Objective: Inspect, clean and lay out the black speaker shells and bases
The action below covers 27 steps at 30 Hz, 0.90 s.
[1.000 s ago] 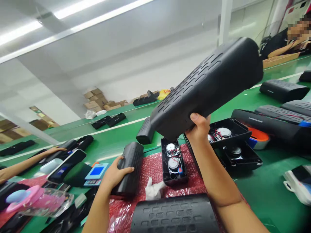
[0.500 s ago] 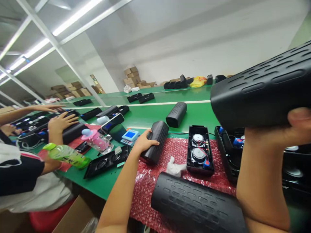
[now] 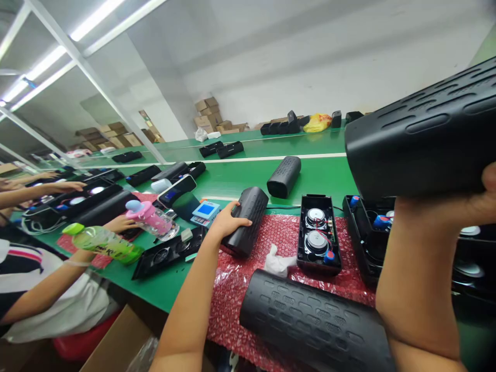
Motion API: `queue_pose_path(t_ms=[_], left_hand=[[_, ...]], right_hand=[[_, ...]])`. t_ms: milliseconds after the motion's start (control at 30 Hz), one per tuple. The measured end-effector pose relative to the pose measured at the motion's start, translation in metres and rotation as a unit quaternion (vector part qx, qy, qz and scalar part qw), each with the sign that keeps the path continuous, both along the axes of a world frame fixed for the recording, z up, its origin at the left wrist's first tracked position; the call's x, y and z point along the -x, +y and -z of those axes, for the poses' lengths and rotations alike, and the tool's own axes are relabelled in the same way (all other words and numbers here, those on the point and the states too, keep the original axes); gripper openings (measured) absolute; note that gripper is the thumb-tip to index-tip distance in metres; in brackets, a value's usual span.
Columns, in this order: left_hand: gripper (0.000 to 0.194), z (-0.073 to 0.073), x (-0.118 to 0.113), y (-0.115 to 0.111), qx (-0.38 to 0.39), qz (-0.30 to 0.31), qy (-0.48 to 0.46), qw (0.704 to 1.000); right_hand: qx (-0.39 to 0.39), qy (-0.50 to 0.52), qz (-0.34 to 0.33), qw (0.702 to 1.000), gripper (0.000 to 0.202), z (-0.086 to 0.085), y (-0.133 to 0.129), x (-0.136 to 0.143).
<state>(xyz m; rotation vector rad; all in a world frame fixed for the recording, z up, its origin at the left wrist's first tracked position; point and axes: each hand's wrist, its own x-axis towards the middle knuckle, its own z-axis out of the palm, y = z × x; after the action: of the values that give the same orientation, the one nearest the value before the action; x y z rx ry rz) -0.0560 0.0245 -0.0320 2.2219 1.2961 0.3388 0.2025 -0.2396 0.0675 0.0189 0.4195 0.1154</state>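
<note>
Head view: my right hand point(image 3: 445, 206) holds a black speaker shell point(image 3: 422, 139) aloft, left-hand fingers point(image 3: 232, 223) wrap a smaller shell point(image 3: 246, 219) on the bubble-wrapped bench point(image 3: 240, 175); next likely setting one down.

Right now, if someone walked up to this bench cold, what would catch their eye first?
Probably the big black slotted speaker shell held up at the right by the right hand, filling that side of the view. Next, the left hand gripping a smaller black perforated speaker cover on the red bubble-wrap sheet, beside an open black tray with two round silver speaker drivers. At the left, a co-worker's pink-capped clear bottle stands out against the green bench.
</note>
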Motion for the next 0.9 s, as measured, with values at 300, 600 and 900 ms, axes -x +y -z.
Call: queue_pose_path(t_ms=[300, 600, 900], left_hand=[[0.086, -0.007, -0.003, 0.007, 0.026, 0.006, -0.001, 1.000], [0.089, -0.003, 0.000, 0.018, 0.055, -0.032, -0.012, 0.998], [0.084, -0.007, -0.002, 0.013, 0.063, -0.047, -0.022, 0.997]], right_hand=[[0.201, -0.408, 0.193, 0.869, 0.042, 0.003, 0.013, 0.000], [0.244, -0.404, 0.209, 0.856, 0.076, 0.001, 0.010, -0.003], [0.262, -0.407, 0.217, 0.848, 0.078, 0.000, 0.008, -0.006]])
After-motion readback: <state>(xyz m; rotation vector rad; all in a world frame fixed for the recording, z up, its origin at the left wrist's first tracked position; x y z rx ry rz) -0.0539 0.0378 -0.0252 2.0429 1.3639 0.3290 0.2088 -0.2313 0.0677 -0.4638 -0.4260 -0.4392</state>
